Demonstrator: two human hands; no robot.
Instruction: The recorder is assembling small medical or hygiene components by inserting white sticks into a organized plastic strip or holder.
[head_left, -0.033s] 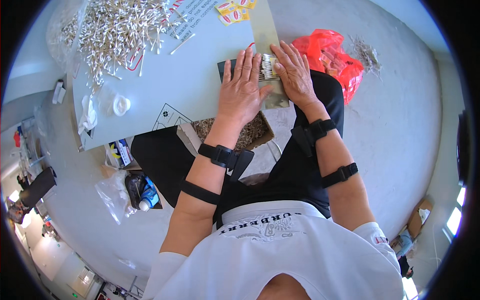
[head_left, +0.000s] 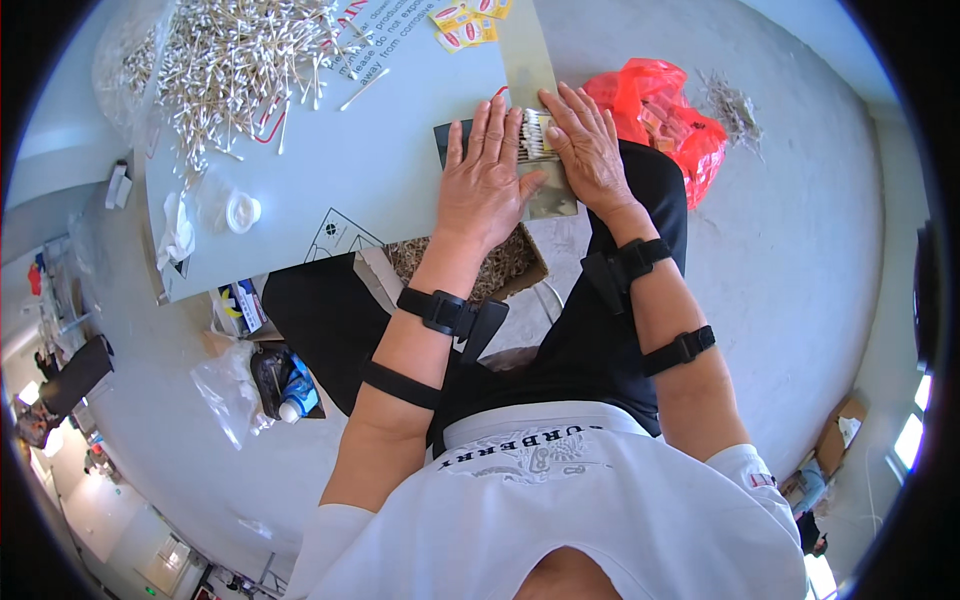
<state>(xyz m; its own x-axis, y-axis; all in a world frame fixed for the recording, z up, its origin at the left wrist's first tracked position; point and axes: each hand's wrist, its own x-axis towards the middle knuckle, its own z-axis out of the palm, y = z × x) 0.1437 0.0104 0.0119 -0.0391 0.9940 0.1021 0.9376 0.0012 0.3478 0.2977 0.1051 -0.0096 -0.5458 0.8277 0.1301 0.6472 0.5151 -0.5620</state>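
Flat on the table [head_left: 320, 170], fingers stretched out, lies my left hand [head_left: 483, 185]. My right hand [head_left: 592, 155] rests beside it at the table's right edge, also flattened, with its thumb stretched toward the left. Between the two hands a row of cotton swabs [head_left: 532, 135] shows, white tips side by side, with a bit of yellow packaging next to them. Both hands cover parts of this row, so its full length is hidden. A dark flat piece [head_left: 445, 140] sticks out under my left fingers. One loose cotton swab [head_left: 364, 89] lies farther left.
A large heap of cotton swabs [head_left: 240, 70] with clear plastic fills the far left. Small yellow packets [head_left: 468, 32] lie at the far edge. Near left stands a white round container [head_left: 242, 212]. A red plastic bag [head_left: 690, 135] sits right; an open cardboard box [head_left: 535, 275] is below the table.
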